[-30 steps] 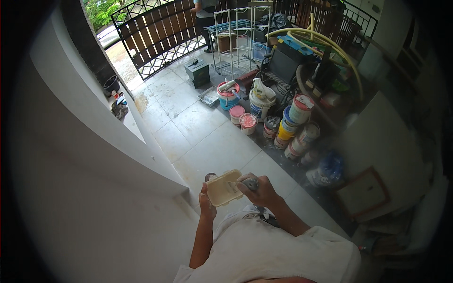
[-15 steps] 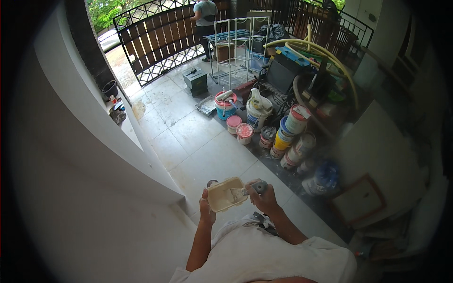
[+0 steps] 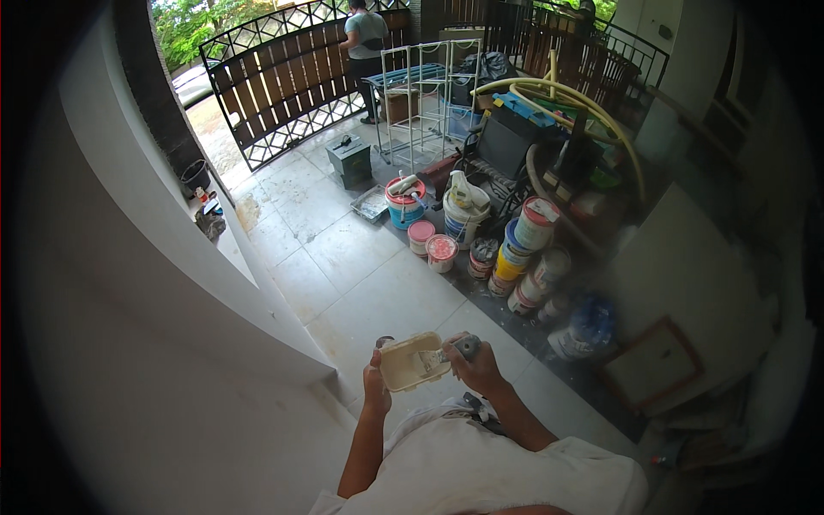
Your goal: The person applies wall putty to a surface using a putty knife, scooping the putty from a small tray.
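My left hand [image 3: 375, 384] grips the left end of a cream plastic tub [image 3: 400, 367], held in front of my body with its opening facing me. A small dark thing [image 3: 384, 342] shows at the tub's upper left corner, by the left fingers; its kind is unclear. In my right hand [image 3: 482, 371] is a putty knife, its grey handle [image 3: 467, 346] sticking out above the fist. The knife's blade [image 3: 429, 360] lies inside the tub, smeared with pale paste, against the right part of the inner wall.
Stacked paint buckets [image 3: 506, 266] line the right side of the tiled floor [image 3: 369, 300]. Beyond stand a roller tray [image 3: 371, 203], a green box [image 3: 350, 161], a metal rack [image 3: 421, 103] and a yellow hose [image 3: 622, 137]. A white wall [image 3: 172, 326] rises at left. Another person [image 3: 365, 51] stands by the gate.
The tub and both hands are nearly in place; the blade sits slightly lower in the tub. The view has shifted a little, and the person by the gate has turned somewhat.
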Action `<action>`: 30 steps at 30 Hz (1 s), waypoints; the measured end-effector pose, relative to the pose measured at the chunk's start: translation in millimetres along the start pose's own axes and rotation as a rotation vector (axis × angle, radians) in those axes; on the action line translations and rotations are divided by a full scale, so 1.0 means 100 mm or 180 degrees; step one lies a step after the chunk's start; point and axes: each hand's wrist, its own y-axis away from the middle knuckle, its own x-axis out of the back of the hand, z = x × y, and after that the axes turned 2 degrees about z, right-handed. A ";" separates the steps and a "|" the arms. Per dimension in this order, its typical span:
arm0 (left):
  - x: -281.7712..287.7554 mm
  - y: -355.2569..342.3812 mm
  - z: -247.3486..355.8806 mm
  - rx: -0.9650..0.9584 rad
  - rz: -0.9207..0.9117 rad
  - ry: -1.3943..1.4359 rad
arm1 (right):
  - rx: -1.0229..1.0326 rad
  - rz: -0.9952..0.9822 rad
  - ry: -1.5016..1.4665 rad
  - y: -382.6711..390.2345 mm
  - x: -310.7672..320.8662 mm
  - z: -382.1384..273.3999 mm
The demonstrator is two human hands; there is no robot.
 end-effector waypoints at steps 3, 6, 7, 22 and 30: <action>0.01 -0.04 -0.02 -0.0047 0.0003 -0.0021 | 0.0984 0.0003 0.0555 0.05 -0.04 -0.01; 0.00 -0.06 -0.06 -0.0051 -0.0091 0.0123 | 0.0708 0.0008 0.0220 0.08 -0.06 -0.03; -0.01 -0.06 -0.07 -0.0037 -0.0189 0.0184 | 0.0513 -0.0069 0.0236 0.09 -0.06 -0.03; -0.11 -0.21 0.00 -0.0387 0.0604 0.0075 | 0.0950 -0.0834 0.0380 -0.59 -0.01 -0.10; -0.42 -0.62 -0.03 -0.0544 0.0855 0.0101 | 0.0907 -0.1498 0.1018 -1.38 0.22 -0.25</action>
